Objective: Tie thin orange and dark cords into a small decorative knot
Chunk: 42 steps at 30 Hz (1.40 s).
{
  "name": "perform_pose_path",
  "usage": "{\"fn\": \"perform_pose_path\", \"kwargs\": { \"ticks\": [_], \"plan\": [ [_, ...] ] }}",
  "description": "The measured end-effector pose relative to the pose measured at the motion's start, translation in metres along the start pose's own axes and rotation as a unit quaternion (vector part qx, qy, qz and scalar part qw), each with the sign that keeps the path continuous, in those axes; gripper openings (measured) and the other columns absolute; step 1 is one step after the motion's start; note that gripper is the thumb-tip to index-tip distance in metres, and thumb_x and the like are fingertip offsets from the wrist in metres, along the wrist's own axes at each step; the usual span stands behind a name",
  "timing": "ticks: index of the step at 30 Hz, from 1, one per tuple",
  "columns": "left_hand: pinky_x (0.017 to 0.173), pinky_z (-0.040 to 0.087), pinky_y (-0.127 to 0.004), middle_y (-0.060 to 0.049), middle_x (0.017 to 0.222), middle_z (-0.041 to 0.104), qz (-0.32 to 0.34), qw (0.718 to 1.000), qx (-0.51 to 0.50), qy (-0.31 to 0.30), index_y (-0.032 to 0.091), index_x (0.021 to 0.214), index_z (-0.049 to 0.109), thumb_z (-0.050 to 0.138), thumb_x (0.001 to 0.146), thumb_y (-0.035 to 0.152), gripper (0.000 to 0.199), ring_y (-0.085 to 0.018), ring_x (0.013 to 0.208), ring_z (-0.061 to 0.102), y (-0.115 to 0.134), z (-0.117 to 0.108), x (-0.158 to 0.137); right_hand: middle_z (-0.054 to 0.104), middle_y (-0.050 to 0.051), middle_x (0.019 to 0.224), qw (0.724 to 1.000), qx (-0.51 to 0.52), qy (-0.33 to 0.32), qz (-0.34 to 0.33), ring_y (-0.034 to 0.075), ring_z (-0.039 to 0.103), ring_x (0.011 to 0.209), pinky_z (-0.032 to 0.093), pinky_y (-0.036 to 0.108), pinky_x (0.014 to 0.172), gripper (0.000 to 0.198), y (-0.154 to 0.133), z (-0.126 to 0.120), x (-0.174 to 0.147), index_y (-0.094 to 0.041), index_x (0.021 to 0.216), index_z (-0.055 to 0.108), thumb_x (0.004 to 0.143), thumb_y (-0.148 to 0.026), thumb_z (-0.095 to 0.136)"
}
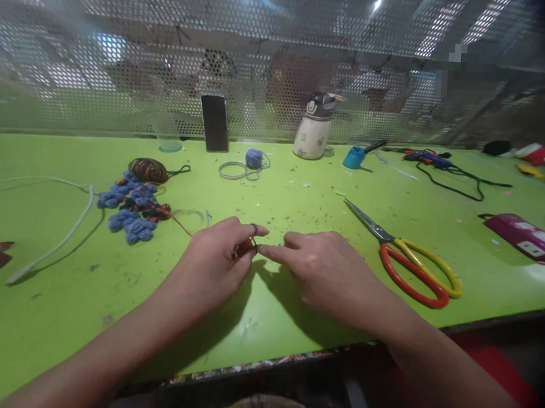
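In the middle of the table my left hand (219, 256) is closed on dark yarn (255, 227), with a loop round the index finger near its tip. From beside that hand a thin orange-brown strand (180, 223) runs left to a bunch of blue crocheted flowers (132, 226) with dark and orange yarn among them. My right hand (322, 264) is curled, its index finger reaching to a small dark piece at my left fingertips. Whatever lies inside the right hand is hidden. Behind the flowers sits a brown and orange yarn ball (149, 170).
Large scissors (402, 253) lie partly open to my right. A purple power strip (524, 235) is farther right. Toward the back are a phone (215, 123), a bottle (313, 130), a blue yarn ball (254, 159), a blue sharpener-like pot (354, 158) and a glue gun (428, 157). A white cable (65, 239) crosses the left.
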State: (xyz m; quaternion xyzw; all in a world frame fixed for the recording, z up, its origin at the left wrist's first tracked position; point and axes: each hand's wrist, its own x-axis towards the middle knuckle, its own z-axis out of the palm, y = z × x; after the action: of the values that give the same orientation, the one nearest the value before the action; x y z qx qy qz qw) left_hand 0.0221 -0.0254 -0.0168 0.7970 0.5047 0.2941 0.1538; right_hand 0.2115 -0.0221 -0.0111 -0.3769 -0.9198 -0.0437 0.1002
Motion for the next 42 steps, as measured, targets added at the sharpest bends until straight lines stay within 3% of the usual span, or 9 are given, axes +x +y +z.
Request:
{"fn": "perform_pose_path", "kwargs": {
  "ticks": [5, 11, 15, 18, 21, 25, 29, 35, 42],
  "plan": [
    [0.058, 0.043, -0.027, -0.005, 0.072, 0.059, 0.098, 0.986, 0.107, 0.082, 0.012, 0.106, 0.066, 0.05, 0.084, 0.007, 0.029, -0.016, 0.064, 0.056, -0.003, 0.01, -0.005, 0.067, 0.006, 0.076, 0.974, 0.207, 0.047, 0.074, 0.015, 0.051, 0.063, 0.028, 0.029, 0.057, 0.039, -0.002, 0.008, 0.007, -0.02, 0.106, 0.073, 0.081, -0.004, 0.047],
    [0.059, 0.04, -0.028, -0.003, 0.067, 0.056, 0.115, 0.96, 0.143, 0.213, 0.015, 0.094, 0.07, 0.051, 0.087, 0.014, 0.02, -0.016, 0.062, 0.052, -0.001, 0.016, -0.007, 0.051, -0.004, 0.056, 0.692, 0.664, 0.1, 0.267, 0.007, 0.036, 0.049, 0.028, 0.023, 0.048, 0.021, -0.013, 0.025, 0.023, -0.014, 0.096, 0.076, 0.079, -0.019, 0.064],
    [0.066, 0.045, -0.028, -0.003, 0.073, 0.066, -0.076, 0.966, -0.169, 0.179, 0.016, 0.103, 0.07, 0.065, 0.079, 0.019, 0.025, -0.015, 0.067, 0.058, -0.001, 0.007, 0.001, 0.051, -0.004, 0.055, 0.604, 0.736, 0.129, 0.278, 0.006, 0.036, 0.046, 0.025, 0.021, 0.044, 0.029, -0.022, 0.031, 0.025, -0.014, 0.101, 0.074, 0.074, -0.025, 0.071],
    [0.065, 0.044, -0.025, 0.001, 0.069, 0.065, -0.2, 0.873, -0.43, 0.115, 0.018, 0.108, 0.07, 0.077, 0.07, 0.023, 0.039, -0.012, 0.065, 0.057, -0.003, 0.0, 0.007, 0.05, -0.005, 0.054, 0.637, 0.711, 0.162, 0.249, 0.005, 0.036, 0.046, 0.027, 0.021, 0.044, 0.025, -0.023, 0.03, 0.022, -0.015, 0.101, 0.075, 0.078, -0.024, 0.068],
    [0.064, 0.042, -0.021, 0.004, 0.066, 0.062, -0.221, 0.809, -0.541, 0.072, 0.02, 0.109, 0.07, 0.081, 0.066, 0.021, 0.044, -0.008, 0.063, 0.054, -0.005, -0.005, 0.009, 0.057, -0.002, 0.06, 0.738, 0.611, 0.229, 0.171, 0.008, 0.044, 0.051, 0.035, 0.022, 0.049, 0.02, -0.017, 0.03, 0.019, -0.017, 0.098, 0.076, 0.083, -0.018, 0.063],
    [0.063, 0.04, -0.019, 0.005, 0.066, 0.061, -0.219, 0.821, -0.527, 0.038, 0.023, 0.106, 0.072, 0.081, 0.068, 0.02, 0.04, -0.006, 0.062, 0.052, -0.009, -0.012, 0.006, 0.064, 0.006, 0.073, 0.874, 0.386, 0.295, 0.009, 0.013, 0.054, 0.063, 0.042, 0.026, 0.058, 0.032, -0.004, 0.033, 0.014, -0.012, 0.112, 0.071, 0.087, -0.007, 0.051],
    [0.06, 0.041, -0.019, 0.005, 0.066, 0.06, -0.213, 0.86, -0.463, 0.013, 0.026, 0.102, 0.074, 0.08, 0.069, 0.022, 0.034, -0.007, 0.062, 0.052, -0.017, -0.02, 0.005, 0.056, 0.007, 0.069, 0.948, 0.179, 0.258, -0.055, 0.015, 0.047, 0.059, 0.033, 0.028, 0.052, 0.041, 0.005, 0.033, 0.009, -0.006, 0.121, 0.066, 0.085, -0.005, 0.045],
    [0.058, 0.044, -0.021, 0.003, 0.066, 0.064, -0.223, 0.87, -0.438, -0.027, 0.026, 0.089, 0.077, 0.079, 0.069, 0.023, 0.021, -0.009, 0.062, 0.056, -0.026, -0.03, 0.006, 0.051, 0.004, 0.066, 0.973, 0.107, 0.194, -0.069, 0.014, 0.039, 0.055, 0.027, 0.027, 0.051, 0.052, 0.007, 0.024, 0.006, -0.014, 0.126, 0.063, 0.081, -0.001, 0.041],
    [0.063, 0.046, -0.024, 0.0, 0.075, 0.07, -0.203, 0.864, -0.449, -0.099, 0.024, 0.081, 0.076, 0.076, 0.071, 0.022, 0.01, -0.011, 0.064, 0.059, -0.023, -0.04, 0.005, 0.066, 0.004, 0.078, 0.921, 0.374, 0.105, -0.032, 0.011, 0.053, 0.066, 0.039, 0.023, 0.06, 0.045, 0.008, 0.005, 0.006, -0.014, 0.12, 0.067, 0.083, 0.001, 0.045]
  ]
}}
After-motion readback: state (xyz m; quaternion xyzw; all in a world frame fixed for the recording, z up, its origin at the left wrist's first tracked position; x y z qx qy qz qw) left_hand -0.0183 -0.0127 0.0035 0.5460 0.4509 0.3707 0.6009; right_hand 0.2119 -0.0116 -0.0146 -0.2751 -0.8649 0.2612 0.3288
